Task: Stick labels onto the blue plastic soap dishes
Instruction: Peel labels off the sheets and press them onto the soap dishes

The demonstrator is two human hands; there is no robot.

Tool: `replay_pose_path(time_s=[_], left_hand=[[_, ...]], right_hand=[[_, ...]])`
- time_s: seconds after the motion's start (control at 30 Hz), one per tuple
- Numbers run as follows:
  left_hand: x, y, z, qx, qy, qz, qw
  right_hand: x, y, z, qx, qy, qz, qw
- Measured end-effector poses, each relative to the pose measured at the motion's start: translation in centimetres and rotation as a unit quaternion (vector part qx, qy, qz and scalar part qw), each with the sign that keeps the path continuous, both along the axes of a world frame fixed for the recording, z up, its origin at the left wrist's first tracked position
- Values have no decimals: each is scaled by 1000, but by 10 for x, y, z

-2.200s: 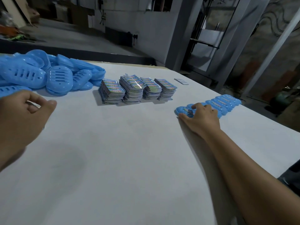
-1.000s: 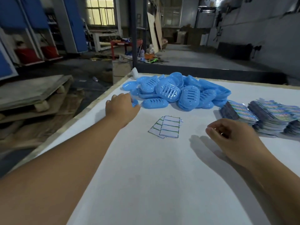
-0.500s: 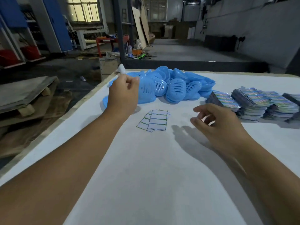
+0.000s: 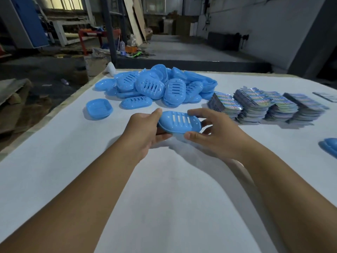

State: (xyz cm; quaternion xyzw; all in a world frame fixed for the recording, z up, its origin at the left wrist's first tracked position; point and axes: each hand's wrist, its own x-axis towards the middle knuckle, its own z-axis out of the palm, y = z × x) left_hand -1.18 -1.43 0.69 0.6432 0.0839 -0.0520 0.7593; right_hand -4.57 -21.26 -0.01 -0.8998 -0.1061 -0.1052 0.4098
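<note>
A blue slotted soap dish is held just above the white table, slotted side up. My left hand grips its left end, thumb on the top edge. My right hand holds its right end between thumb and fingers. Behind lies a pile of blue soap dishes. The small white labels seen earlier are hidden behind my hands.
Several stacks of shiny printed cards stand at the right. A single blue tray part lies left of the pile. Another blue dish shows at the right edge. The table's left edge drops to a cluttered floor.
My left hand has brought a dish from the pile toward me, and my right hand has moved in and taken its other end. The white labels are now covered.
</note>
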Motion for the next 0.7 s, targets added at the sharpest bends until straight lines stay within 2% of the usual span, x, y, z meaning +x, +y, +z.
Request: replay_pose_path(time_s=[0.07,0.1,0.17,0.23,0.3,0.4,0.47,0.53,0.6,0.67,0.7], left_hand=[[0,3,0,63,-26,0,998],[1,5,-2,135,-62,6,989],[2,10,-6,322,-167,29,931],[-2,12,-7,414,-239,14,878],[-6,11,-9,433,-256,-67,862],[-7,9,-10,514,-285,-169,791],[-6,7,-10,542,-296,-199,761],[-5,6,-11,544,-294,-205,758],[-4,7,-12,543,-283,-210,762],[-3,9,-12,542,-274,-216,764],[-2,9,-12,540,-271,-217,767]], right_hand=[[1,-5,1,-8,10,8,1000],[2,-8,2,-20,15,6,1000],[1,-15,2,-57,30,-11,998],[0,-20,3,-83,51,-34,995],[1,-24,2,-94,64,-40,993],[2,-26,0,-82,83,-21,993],[2,-26,1,-74,103,-13,992],[3,-27,3,-75,81,-36,993],[8,-30,6,-72,-23,-100,992],[14,-36,10,-83,-104,-187,973],[17,-40,10,-103,-106,-221,964]])
